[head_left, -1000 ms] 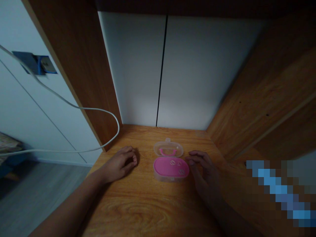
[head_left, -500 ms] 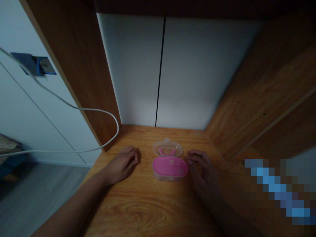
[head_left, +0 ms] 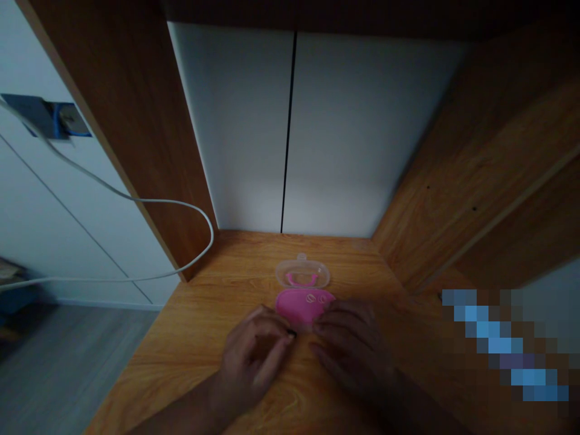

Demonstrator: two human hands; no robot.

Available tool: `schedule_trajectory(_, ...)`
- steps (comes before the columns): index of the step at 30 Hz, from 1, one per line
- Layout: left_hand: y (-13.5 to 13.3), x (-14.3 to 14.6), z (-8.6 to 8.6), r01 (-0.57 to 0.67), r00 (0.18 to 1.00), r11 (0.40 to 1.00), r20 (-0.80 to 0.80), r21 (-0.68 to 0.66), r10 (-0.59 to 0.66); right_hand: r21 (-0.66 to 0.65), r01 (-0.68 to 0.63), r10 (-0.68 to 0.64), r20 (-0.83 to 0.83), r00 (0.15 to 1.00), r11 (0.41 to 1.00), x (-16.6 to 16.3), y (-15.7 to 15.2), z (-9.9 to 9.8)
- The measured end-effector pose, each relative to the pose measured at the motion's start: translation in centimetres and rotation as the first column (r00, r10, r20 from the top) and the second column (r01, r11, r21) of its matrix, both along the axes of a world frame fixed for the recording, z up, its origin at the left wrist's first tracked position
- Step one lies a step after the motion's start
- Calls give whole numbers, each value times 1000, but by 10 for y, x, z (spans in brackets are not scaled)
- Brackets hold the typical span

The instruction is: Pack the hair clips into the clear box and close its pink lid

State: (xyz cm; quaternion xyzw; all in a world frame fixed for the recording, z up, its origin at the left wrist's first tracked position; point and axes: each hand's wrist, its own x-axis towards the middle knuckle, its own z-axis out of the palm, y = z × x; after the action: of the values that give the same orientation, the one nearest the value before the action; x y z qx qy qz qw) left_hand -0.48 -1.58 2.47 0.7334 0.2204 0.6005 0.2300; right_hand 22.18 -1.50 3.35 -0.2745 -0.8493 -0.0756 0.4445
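pink case [head_left: 302, 302], just beyond both hands [head_left: 258, 347]

light: dim | far: white wall [head_left: 290, 133] | sides: wooden panels [head_left: 136, 121] | left: grey floor [head_left: 58, 356], white cable [head_left: 136, 199]

Left hand [head_left: 256, 356] and right hand [head_left: 351, 347] meet fingertips at the near edge of the open pink case [head_left: 302, 302] on the wooden desk [head_left: 181, 338].

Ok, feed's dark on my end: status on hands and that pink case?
Both hands at the near edge of the pink case: left hand, right hand. Grip unclear. Clear lid open behind. Nothing in the way.
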Motion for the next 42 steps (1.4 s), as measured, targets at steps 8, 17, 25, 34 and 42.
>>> schedule_trajectory(8,-8,10,-4,78,993,995,-91,67,-72,69,-96,94,34,995,993,-8,-4,5)
schedule_trajectory(17,-1,1,-4,119,979,991,-173,55,-108,74,-63,62,16,998,995,-8,-3,5)
schedule_trajectory(25,13,-10,-2,106,919,952,-393,286,16,49,-67,67,14,998,997,-6,-1,4)
schedule_trajectory(34,15,-11,-3,89,924,934,-379,347,53,36,-79,79,0,997,996,-8,0,8)
schedule_trajectory(42,19,-13,-8,75,926,942,-374,326,55,34,-53,52,17,998,998,-7,2,0)
